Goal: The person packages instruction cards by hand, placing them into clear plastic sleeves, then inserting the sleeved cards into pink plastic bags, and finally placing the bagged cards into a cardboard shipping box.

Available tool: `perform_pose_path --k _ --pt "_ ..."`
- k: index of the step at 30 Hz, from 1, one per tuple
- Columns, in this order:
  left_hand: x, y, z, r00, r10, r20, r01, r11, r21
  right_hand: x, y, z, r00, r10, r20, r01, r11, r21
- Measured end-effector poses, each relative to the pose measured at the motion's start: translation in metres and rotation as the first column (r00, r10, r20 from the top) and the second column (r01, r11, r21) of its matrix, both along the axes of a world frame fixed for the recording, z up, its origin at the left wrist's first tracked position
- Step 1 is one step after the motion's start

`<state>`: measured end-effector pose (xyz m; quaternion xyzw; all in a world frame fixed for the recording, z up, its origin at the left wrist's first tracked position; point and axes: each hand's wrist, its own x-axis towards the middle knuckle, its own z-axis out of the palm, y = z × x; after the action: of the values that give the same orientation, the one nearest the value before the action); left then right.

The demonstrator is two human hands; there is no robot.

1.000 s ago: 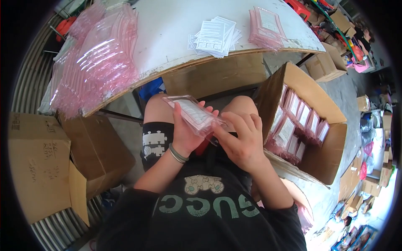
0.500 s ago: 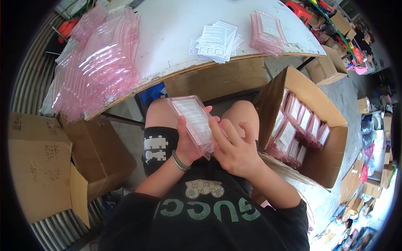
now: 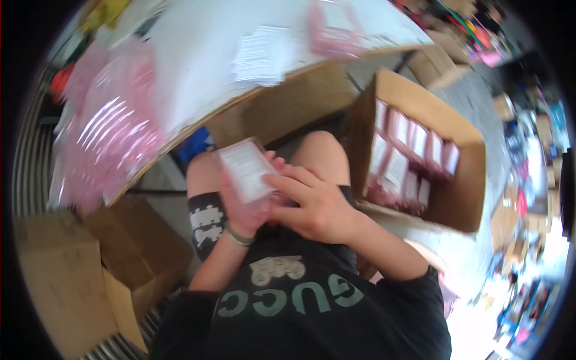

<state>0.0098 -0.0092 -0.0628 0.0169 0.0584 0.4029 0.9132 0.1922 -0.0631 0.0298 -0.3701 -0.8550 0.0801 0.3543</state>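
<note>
At my left, a pile of pink clear pouches (image 3: 114,126) lies on the white table (image 3: 192,66) and reaches to its front edge. Below stand a light cardboard box (image 3: 60,276) and a darker brown box (image 3: 138,246), near the side of my left arm. The table edge runs slanting, from low left to high right. Between the pile and the printed papers (image 3: 258,57) there is a stretch of white surface; the papers lie near this edge, and further right is a smaller pouch stack (image 3: 336,30). Between the edge and my lap I have room, and here I have the packet (image 3: 246,171), tilted above my thighs, apart from the table. At my right is the open carton (image 3: 465,198); its left wall comes near my knee, and filled pouches (image 3: 396,168) stand inside in rows.

My left hand (image 3: 240,207) grasps the packet from below, the thumb along its left side, some fingertips showing past its right side. My right hand (image 3: 318,207) has bent, slightly spread fingers; the index touches the packet's lower right part. Because of blur, I cannot tell if the right thumb pinches it.
</note>
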Motion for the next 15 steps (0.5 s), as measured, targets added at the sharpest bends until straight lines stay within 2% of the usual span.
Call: perform_pose_path --k 1,3,4,5,6,7,9,10,11,12,13,14,15 --pt "0.004 0.002 0.004 0.998 -0.051 0.043 0.048 0.997 0.064 0.008 -0.006 -0.001 0.976 -0.076 -0.206 0.056 0.993 -0.102" --pt "0.007 0.002 0.021 0.999 -0.045 0.023 0.041 0.984 0.175 0.018 -0.021 -0.006 0.781 -0.249 -0.572 0.105 0.956 -0.274" --pt "0.012 0.0 0.031 0.994 -0.075 -0.075 0.087 0.982 0.169 0.017 -0.026 -0.006 0.555 -0.567 -0.61 0.166 0.793 -0.586" --pt "0.016 -0.003 0.041 0.98 -0.093 -0.177 0.123 0.979 0.164 0.024 -0.028 -0.024 0.598 -0.625 -0.501 0.271 0.747 -0.608" --pt "0.02 -0.002 0.045 0.955 -0.102 -0.278 0.152 0.975 0.164 0.031 -0.034 -0.028 0.493 -0.664 -0.562 -0.08 0.609 -0.789" --pt "0.025 0.001 0.038 0.918 -0.07 -0.39 0.171 0.958 0.231 0.037 -0.039 -0.03 0.379 -0.717 -0.585 -0.452 0.408 -0.793" --pt "0.03 0.006 0.018 0.805 0.039 -0.592 0.214 0.912 0.351 0.058 -0.049 -0.034 0.305 -0.725 -0.618 -0.352 0.517 -0.78" --pt "0.048 0.006 0.033 0.778 0.111 -0.618 0.189 0.897 0.4 0.074 -0.052 -0.037 0.272 -0.723 -0.635 -0.302 0.563 -0.77" --pt "0.046 0.01 0.038 0.779 0.037 -0.626 0.301 0.854 0.424 0.096 -0.055 -0.039 0.208 -0.768 -0.606 -0.168 0.582 -0.795" --pt "0.05 0.01 0.05 0.769 0.019 -0.638 0.333 0.841 0.426 0.126 -0.06 -0.04 0.212 -0.772 -0.6 -0.054 0.603 -0.796" --pt "0.054 0.009 0.059 0.76 0.003 -0.65 0.363 0.828 0.428 0.155 -0.069 -0.032 0.122 -0.82 -0.559 -0.05 0.557 -0.829" --pt "0.053 0.01 0.059 0.736 0.019 -0.677 0.371 0.826 0.425 0.199 -0.078 -0.068 0.174 -0.819 -0.547 0.185 0.573 -0.798" --pt "0.05 0.011 0.057 0.721 0.053 -0.691 0.36 0.823 0.439 0.233 -0.084 -0.087 0.124 -0.865 -0.486 0.264 0.501 -0.824"
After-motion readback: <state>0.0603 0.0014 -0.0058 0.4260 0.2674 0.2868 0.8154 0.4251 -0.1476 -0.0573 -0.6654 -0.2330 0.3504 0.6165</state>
